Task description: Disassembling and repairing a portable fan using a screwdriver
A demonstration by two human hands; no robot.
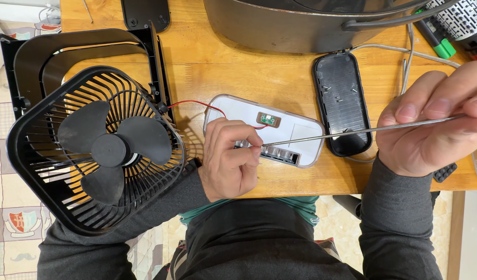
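White open casing (pixel 301 136) pinned under curled left hand (pixel 229 158), right hand (pixel 433 122) grip pinching thin metal rod (pixel 352 133), tip at casing.

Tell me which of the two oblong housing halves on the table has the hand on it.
The white half with the small circuit board and red wires: the left hand presses on it. The black half, holding loose screws, lies untouched beside it.

The thin metal rod's (pixel 352 132) far end was hidden inside the right hand (pixel 435 124), itself cut off by the right edge. The large grey pot (pixel 301 26) was cropped at the top. The small circuit board (pixel 268 120) was too small for detail.
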